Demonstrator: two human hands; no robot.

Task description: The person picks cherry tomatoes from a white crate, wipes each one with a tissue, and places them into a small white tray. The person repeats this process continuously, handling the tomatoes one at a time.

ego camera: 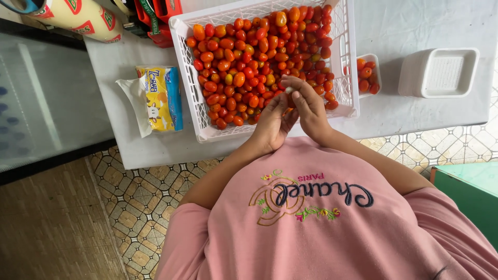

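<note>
Nearest, the person in the pink sweatshirt stands at the tabletop (404, 111) edge with both hands raised together over the near rim of the white crate (207, 132). The left hand (272, 127) and the right hand (308, 106) touch each other, fingers curled inward around something small held between them; a small pale bit shows at the right fingertips (289, 90), but I cannot tell what it is or whether a tomato is pinched there. Neither hand lies flat or loose.

The cherry tomatoes (254, 62) lie just beyond and under the fingers, filling the crate out to its far wall; the closest ones sit directly ahead of the fingertips, with the right hand slightly farther in than the left.

To the right, beside the crate, a small white tray (374, 59) holds a few tomatoes, and farther right sits an upturned white tray (441, 72). Left of the crate lies a yellow-and-blue tissue pack (161, 96).
</note>
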